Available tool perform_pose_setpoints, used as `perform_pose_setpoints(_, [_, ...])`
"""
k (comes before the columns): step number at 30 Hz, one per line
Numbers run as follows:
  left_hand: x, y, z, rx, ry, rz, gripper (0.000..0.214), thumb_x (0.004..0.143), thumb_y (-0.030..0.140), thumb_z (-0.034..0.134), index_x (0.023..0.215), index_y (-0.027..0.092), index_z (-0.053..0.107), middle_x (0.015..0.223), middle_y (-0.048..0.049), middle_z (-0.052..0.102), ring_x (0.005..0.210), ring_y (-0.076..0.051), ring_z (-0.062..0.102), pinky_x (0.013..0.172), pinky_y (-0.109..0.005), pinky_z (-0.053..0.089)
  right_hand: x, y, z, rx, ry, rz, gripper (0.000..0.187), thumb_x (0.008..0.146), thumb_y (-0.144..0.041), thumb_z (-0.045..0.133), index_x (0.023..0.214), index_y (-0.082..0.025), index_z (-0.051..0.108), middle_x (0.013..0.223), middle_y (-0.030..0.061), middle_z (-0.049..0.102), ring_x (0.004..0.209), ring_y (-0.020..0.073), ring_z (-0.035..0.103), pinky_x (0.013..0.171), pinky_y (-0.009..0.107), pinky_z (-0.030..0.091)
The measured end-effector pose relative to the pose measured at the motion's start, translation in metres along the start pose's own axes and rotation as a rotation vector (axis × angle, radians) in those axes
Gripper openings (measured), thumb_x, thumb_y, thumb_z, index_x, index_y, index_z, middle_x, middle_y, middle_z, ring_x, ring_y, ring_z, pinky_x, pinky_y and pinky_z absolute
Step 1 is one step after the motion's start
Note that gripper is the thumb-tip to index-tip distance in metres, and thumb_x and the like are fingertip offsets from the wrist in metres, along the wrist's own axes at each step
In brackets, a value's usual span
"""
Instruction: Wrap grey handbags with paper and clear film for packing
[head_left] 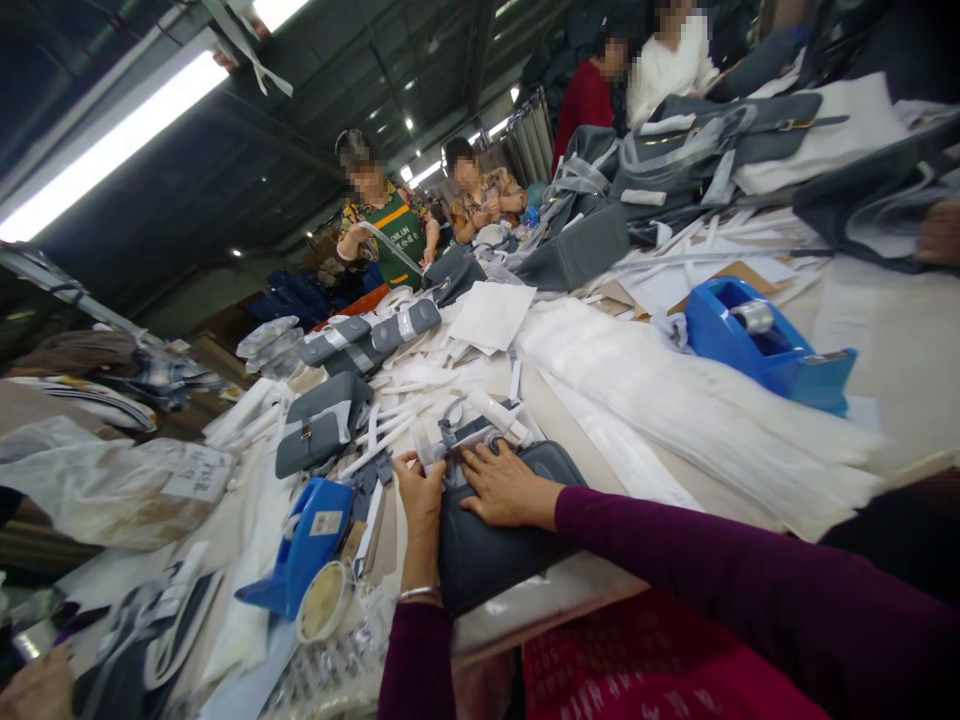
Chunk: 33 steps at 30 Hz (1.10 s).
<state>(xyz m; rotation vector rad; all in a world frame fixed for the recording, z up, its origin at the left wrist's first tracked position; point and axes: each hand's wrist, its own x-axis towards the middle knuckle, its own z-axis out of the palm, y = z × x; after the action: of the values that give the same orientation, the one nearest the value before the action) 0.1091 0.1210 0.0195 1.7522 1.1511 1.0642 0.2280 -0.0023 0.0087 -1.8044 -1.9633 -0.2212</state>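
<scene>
A dark grey handbag (pixel 495 565) lies on the table edge in front of me, its upper part covered by white padding and translucent plastic wrap (pixel 429 442). At the bag's upper left, my left hand (pixel 420 505) is closed, thumb and fingers pinching the plastic wrap beside the strap. My right hand (pixel 506 487) lies flat on the bag's front with its fingers spread, close to a white wrapped roll (pixel 501 415) on top. A metal bangle circles my left wrist. The part of the bag under my palm is hidden.
Blue tape dispensers stand at the left (pixel 304 545) and right (pixel 761 340). A tape roll (pixel 324 602) lies beside the left one. White foam sheets (pixel 675 400), loose strips and other grey bags (pixel 322 425) cover the table. Several people work across the table; other hands show at both side edges.
</scene>
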Motion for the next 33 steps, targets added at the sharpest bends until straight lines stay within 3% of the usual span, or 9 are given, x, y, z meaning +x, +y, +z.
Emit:
perform_pose_setpoints(7, [0.017,-0.004,-0.004,-0.040,-0.194,-0.087,0.026,0.070,0.027,0.054,0.094,0.016,0.050,0.078,-0.0026,0.063,0.069,-0.016,0.064,0.067,-0.032,0.053,0.000,0.000,-0.002,-0.015,0.002,-0.012,0.059,0.090,-0.054,0.038,0.119,-0.007,0.058,0.140,0.0197,0.044,0.120,0.0331,0.041,0.099,0.054,0.032])
perform_pose_setpoints(10, [0.012,0.004,-0.002,0.031,-0.141,-0.051,0.031,0.070,0.024,0.057,0.098,0.015,0.052,0.093,-0.0078,0.062,0.087,-0.021,0.063,0.077,-0.038,0.052,-0.001,0.000,-0.003,-0.006,0.000,-0.009,0.060,0.090,-0.054,0.038,0.120,-0.006,0.058,0.138,0.0201,0.046,0.120,0.0336,0.041,0.100,0.055,0.031])
perform_pose_setpoints(13, [-0.002,0.007,0.004,0.300,-0.017,0.230,0.042,0.071,0.013,0.054,0.113,0.015,0.051,0.122,-0.0148,0.052,0.118,-0.028,0.047,0.099,-0.046,0.039,-0.002,0.000,-0.004,0.005,-0.009,-0.016,0.058,0.090,-0.052,0.040,0.121,-0.005,0.057,0.139,0.0205,0.045,0.123,0.0343,0.039,0.101,0.056,0.029])
perform_pose_setpoints(15, [-0.010,0.005,0.008,0.514,-0.050,0.459,0.046,0.072,0.004,0.043,0.116,0.016,0.053,0.128,-0.0128,0.050,0.124,-0.027,0.040,0.106,-0.047,0.031,-0.003,0.000,-0.004,0.013,-0.017,-0.027,0.056,0.090,-0.050,0.041,0.120,-0.006,0.057,0.137,0.0206,0.046,0.123,0.0345,0.039,0.102,0.057,0.028])
perform_pose_setpoints(18, [-0.016,-0.001,0.007,0.620,-0.190,0.556,0.058,0.067,-0.004,0.033,0.116,0.018,0.056,0.122,-0.0076,0.058,0.118,-0.023,0.044,0.105,-0.043,0.033,-0.002,0.000,-0.006,0.045,-0.034,-0.018,0.051,0.089,-0.049,0.045,0.116,-0.008,0.060,0.129,0.0185,0.054,0.121,0.0341,0.041,0.101,0.056,0.029])
perform_pose_setpoints(23, [-0.024,-0.004,0.003,0.735,-0.153,0.616,0.055,0.078,0.001,0.035,0.126,0.023,0.053,0.134,-0.0075,0.052,0.127,-0.024,0.040,0.109,-0.047,0.028,0.000,0.000,-0.009,0.079,-0.074,0.004,0.042,0.086,-0.042,0.052,0.113,-0.011,0.061,0.116,0.0130,0.061,0.115,0.0305,0.045,0.101,0.054,0.030])
perform_pose_setpoints(27, [-0.032,-0.004,0.003,0.683,-0.290,0.762,0.050,0.081,0.004,0.039,0.126,0.021,0.054,0.134,-0.0088,0.052,0.128,-0.022,0.041,0.108,-0.041,0.031,0.000,-0.001,-0.008,0.049,-0.073,-0.019,0.044,0.086,-0.041,0.052,0.118,-0.011,0.057,0.121,0.0144,0.058,0.117,0.0298,0.043,0.101,0.051,0.031])
perform_pose_setpoints(30, [-0.033,-0.004,0.004,0.713,-0.287,0.701,0.054,0.080,0.003,0.039,0.130,0.023,0.051,0.139,-0.0075,0.049,0.127,-0.023,0.042,0.104,-0.040,0.035,-0.002,-0.003,-0.005,-0.008,-0.030,-0.011,0.028,0.089,-0.029,0.047,0.108,-0.014,0.061,0.126,0.0126,0.055,0.120,0.0284,0.040,0.101,0.047,0.030])
perform_pose_setpoints(33, [-0.030,0.002,0.007,0.747,-0.282,0.630,0.056,0.079,0.002,0.041,0.129,0.025,0.051,0.138,-0.0066,0.051,0.120,-0.023,0.047,0.098,-0.038,0.038,-0.003,-0.004,-0.001,-0.094,0.059,-0.009,0.030,0.088,-0.014,0.041,0.111,-0.014,0.061,0.132,0.0123,0.051,0.125,0.0279,0.036,0.103,0.045,0.027])
